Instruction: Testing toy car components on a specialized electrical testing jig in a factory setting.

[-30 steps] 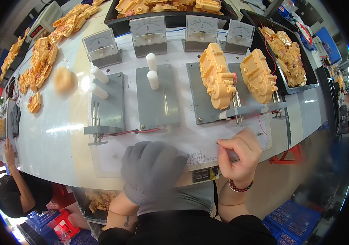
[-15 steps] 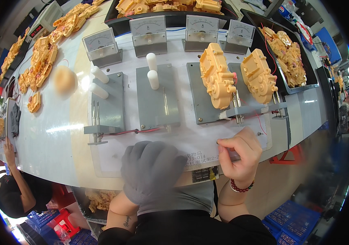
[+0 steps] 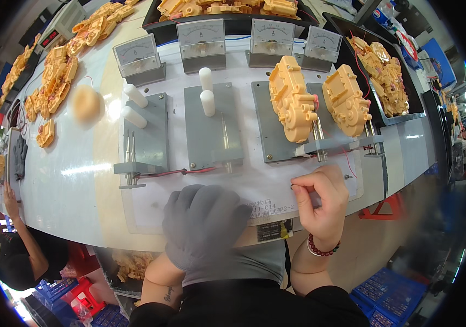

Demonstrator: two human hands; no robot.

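Note:
My left hand [image 3: 203, 220], in a grey glove, is closed above the front edge of the white board [image 3: 151, 207]; its palm and fingertips are hidden. My bare right hand [image 3: 324, 204], with a beaded bracelet at the wrist, pinches thumb and forefinger together over the board. A tiny dark speck shows at those fingertips, too small to name. Beyond it, a yellow plastic gearbox housing [image 3: 293, 101] and a second yellow gearbox housing [image 3: 346, 101] sit on grey fixtures with metal pins. The left fixture [image 3: 154, 131] and middle fixture [image 3: 200, 131] bear white pegs and no housing.
Several analog ammeters [image 3: 201, 38] line the back of the board. Black trays of yellow housings stand behind and at the right [image 3: 380, 76]. More housings [image 3: 53, 82] are heaped at the left, near a blurred round beige thing [image 3: 85, 103]. Another person's arm [image 3: 26, 234] reaches in at far left.
The view has shifted slightly. Both my hands keep nearly the same place and pose. At far left, another hand of the co-worker has come into view.

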